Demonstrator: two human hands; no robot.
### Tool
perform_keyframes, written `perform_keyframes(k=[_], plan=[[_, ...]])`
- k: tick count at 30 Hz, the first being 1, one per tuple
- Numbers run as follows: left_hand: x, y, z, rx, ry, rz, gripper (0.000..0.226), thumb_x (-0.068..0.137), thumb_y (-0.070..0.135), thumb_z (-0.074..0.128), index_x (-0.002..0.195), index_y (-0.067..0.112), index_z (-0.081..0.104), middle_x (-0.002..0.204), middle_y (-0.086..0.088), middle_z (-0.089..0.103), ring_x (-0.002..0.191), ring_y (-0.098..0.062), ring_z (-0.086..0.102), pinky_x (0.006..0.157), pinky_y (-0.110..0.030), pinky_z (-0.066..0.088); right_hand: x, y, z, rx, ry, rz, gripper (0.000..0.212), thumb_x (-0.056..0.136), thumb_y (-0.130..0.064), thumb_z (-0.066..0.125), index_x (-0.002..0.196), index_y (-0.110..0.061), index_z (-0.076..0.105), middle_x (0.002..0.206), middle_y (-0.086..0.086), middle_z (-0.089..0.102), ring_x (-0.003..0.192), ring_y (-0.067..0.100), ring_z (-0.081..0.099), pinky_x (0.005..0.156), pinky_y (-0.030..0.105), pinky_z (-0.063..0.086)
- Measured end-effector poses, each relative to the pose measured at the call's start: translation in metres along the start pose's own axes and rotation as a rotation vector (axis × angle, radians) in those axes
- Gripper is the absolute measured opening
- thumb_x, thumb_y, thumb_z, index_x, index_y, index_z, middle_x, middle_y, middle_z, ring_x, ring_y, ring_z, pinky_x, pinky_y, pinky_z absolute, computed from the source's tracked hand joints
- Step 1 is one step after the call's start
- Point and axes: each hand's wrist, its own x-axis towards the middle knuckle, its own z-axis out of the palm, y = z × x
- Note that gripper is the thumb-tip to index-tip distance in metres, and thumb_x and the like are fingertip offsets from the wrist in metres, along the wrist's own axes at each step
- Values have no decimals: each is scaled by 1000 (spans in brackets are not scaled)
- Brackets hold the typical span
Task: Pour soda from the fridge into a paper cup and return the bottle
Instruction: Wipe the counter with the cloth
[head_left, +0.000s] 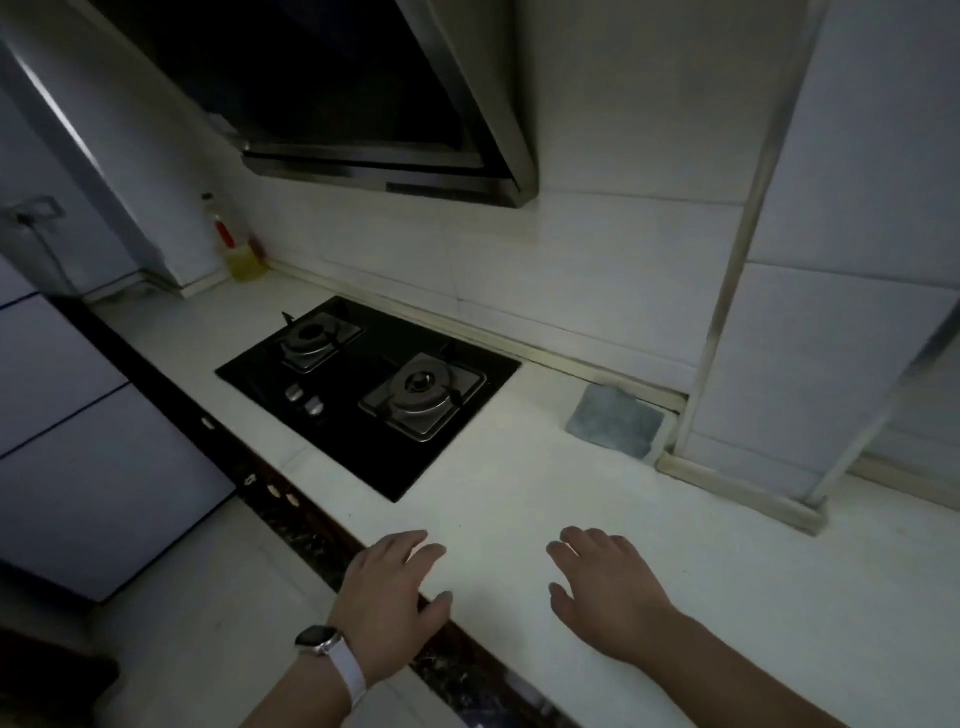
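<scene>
Both of my hands rest palm down on the white kitchen counter (519, 467), holding nothing. My left hand (389, 597), with a white-strapped watch on the wrist, lies over the counter's front edge, fingers spread. My right hand (602, 587) lies flat further in on the counter, fingers apart. No soda bottle, paper cup or fridge shows in the head view.
A black two-burner gas hob (363, 374) is set into the counter ahead, under a dark range hood (363, 104). An oil bottle (236, 244) stands in the far left corner. A grey cloth (613, 421) lies by the tiled column on the right. Pale cabinet doors (78, 441) are at the left.
</scene>
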Motion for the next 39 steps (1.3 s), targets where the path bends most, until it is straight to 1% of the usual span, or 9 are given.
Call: perform_keyframes(k=[2,7,12,16,18,20,25,30,39], plan=[[16,0,0,-5,-9,19,52,76,59,51,114,30,71,121,4,69,109,-22,67,81,-44,56,7,6,-5,-4,-4,23,38,73,-47,47,93,-24,70,95,-2,68,73,18,65,61,33,55],[53,14,-1,2,-49,73,49,73,59,52,109,32,72,114,8,71,104,-16,68,77,-38,57,8,23,-16,30,-72,114,39,74,-50,45,96,-27,69,100,-4,69,79,17,66,65,32,56],[98,29,16,-1,-113,194,48,73,57,52,107,29,73,113,5,71,103,-17,69,76,-37,57,2,49,-15,65,-102,185,49,93,-46,35,132,-21,51,137,3,49,118,26,51,99,40,40],[135,49,24,21,-143,316,46,70,55,52,100,29,75,106,6,73,95,-15,70,70,-34,58,-6,67,-12,66,-100,279,54,91,-50,26,132,-21,49,137,2,48,118,25,50,100,39,40],[155,59,26,44,-173,374,45,69,56,51,97,30,75,103,7,73,92,-15,71,68,-33,58,-7,76,-12,80,-103,351,50,94,-48,31,132,-21,49,136,2,50,117,24,52,100,38,40],[175,64,28,63,-199,414,48,70,57,49,99,30,75,105,8,73,94,-14,70,70,-33,57,-5,83,-15,95,-93,425,49,95,-48,34,133,-21,50,135,1,51,117,23,53,101,37,40],[232,67,33,69,-303,461,80,70,62,20,132,27,58,139,6,54,128,-19,49,101,-36,39,15,86,-21,142,-126,551,48,95,-47,36,134,-22,49,134,1,51,118,23,51,101,37,38],[293,62,46,199,-500,525,51,90,51,41,133,24,48,138,2,48,126,-22,45,99,-38,38,58,96,-18,201,-243,631,49,94,-49,39,133,-20,50,133,3,53,118,25,52,101,39,40],[390,77,74,58,-545,532,49,88,49,48,131,26,52,139,0,50,125,-25,48,98,-36,42,169,138,-11,250,-358,659,50,97,-44,42,138,-16,46,139,10,49,124,30,51,102,42,45]])
